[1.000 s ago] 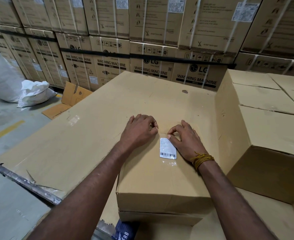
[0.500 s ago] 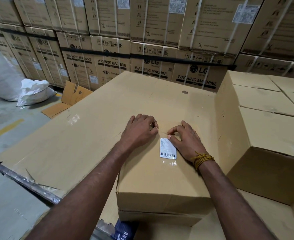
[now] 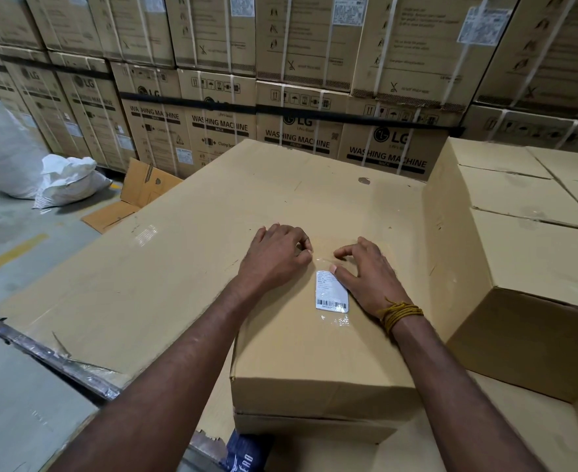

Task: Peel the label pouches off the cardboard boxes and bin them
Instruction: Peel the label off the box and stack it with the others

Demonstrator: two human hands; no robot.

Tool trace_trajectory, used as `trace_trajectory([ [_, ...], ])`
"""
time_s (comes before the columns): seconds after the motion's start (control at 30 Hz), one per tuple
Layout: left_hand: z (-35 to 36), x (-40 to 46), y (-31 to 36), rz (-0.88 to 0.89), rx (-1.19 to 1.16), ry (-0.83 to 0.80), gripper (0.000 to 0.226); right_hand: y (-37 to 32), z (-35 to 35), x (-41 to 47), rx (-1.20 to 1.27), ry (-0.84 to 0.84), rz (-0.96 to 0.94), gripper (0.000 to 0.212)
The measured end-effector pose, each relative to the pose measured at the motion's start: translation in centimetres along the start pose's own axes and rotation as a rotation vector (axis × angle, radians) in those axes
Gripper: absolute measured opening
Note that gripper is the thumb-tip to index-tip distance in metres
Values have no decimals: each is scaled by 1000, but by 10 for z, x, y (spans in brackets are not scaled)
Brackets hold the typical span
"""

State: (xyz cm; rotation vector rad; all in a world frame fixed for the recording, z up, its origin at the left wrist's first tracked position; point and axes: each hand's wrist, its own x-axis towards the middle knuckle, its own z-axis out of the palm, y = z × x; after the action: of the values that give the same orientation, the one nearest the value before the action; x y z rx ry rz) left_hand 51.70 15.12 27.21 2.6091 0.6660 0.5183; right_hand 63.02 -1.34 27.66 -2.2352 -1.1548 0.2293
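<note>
A person's two bare forearms reach forward from the near edge over a small cardboard box point(image 3: 314, 352) that sits on top of a much larger flat carton point(image 3: 178, 267). Stuck to the top face of the small box, toward its far edge, is a clear plastic label pouch point(image 3: 331, 294) with a white slip inside; the slip shows lines of print and a barcode along its near end.

The left hand point(image 3: 274, 257) rests on the box top just left of the pouch's far end, knuckles up and fingers curled under, with the fingertips at the pouch's far left corner. Whether they have hold of the plastic cannot be told. The right hand point(image 3: 365, 274) lies on the box just right of the pouch, fingers bent and spread in a claw against the cardboard, the thumb pressing beside the slip's far right corner. A yellow cord wristband point(image 3: 398, 315) circles the right wrist.

To the right stands a taller stack of plain cartons point(image 3: 519, 267). Along the far side runs a wall of stacked, strapped boxes printed "LG Washing Machine" point(image 3: 297, 131). On the grey floor at the far left lie white sacks point(image 3: 25, 158), and a flattened piece of cardboard point(image 3: 137, 195) leans near them.
</note>
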Motion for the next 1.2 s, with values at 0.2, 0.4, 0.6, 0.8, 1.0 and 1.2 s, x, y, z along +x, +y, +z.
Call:
trace_trajectory([
  [0.2, 0, 0, 1, -8, -1, -4, 7, -1, 0, -1, 13, 4, 3, 16],
  [0.4, -1, 0, 1, -4, -1, -1, 9, -2, 0, 1, 27, -30, -9, 13],
  [0.6, 0, 0, 0, -2, -6, -5, 6, 0, 0, 2, 4, -59, -11, 26],
  [0.8, -1, -1, 1, 0, -6, -3, 5, 4, 3, 5, 17, -59, -26, 23],
  [1.0, -2, -1, 2, 0, 1, 5, 6, 3, 4, 6, 18, -68, -15, 19],
  [1.2, -2, -1, 1, 1, 1, -7, 5, 4, 4, 6, -5, -80, -19, 30],
])
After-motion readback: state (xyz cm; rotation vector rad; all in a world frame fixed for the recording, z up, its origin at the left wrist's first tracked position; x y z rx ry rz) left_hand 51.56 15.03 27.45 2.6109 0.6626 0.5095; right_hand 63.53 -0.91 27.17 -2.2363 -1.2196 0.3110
